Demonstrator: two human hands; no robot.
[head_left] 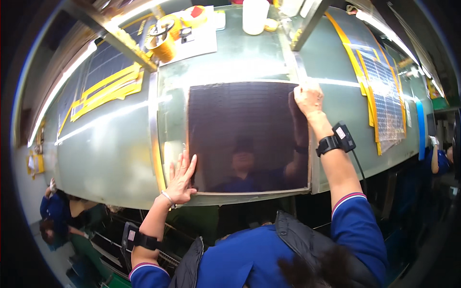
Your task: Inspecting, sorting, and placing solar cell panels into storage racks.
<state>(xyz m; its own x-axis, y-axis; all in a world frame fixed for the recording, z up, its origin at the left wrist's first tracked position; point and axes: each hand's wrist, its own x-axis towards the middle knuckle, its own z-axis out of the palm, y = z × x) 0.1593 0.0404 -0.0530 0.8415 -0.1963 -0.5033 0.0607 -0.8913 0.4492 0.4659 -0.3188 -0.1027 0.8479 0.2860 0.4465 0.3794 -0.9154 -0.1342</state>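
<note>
A dark, glossy rectangular panel (pixel 245 129) lies flat on the pale green tabletop in front of me, its near edge along the table's front edge. Faint lines run across its far part, and my reflection shows in it. My left hand (pixel 180 181) rests at the panel's near left corner, fingers stretched out and spread along its left edge. At the far right corner is my right hand (pixel 309 98), its fingers curled closed against the panel's edge. Whatever those fingers pinch, if anything, is hidden.
On a white sheet (pixel 204 42) at the back stands an orange roll (pixel 163 48); a white cylinder (pixel 255 18) is right of it. Gridded panels (pixel 384 91) with yellow edging lie far right, yellow strips (pixel 108 91) left. A metal post (pixel 309 24) rises behind. Other people work at both sides.
</note>
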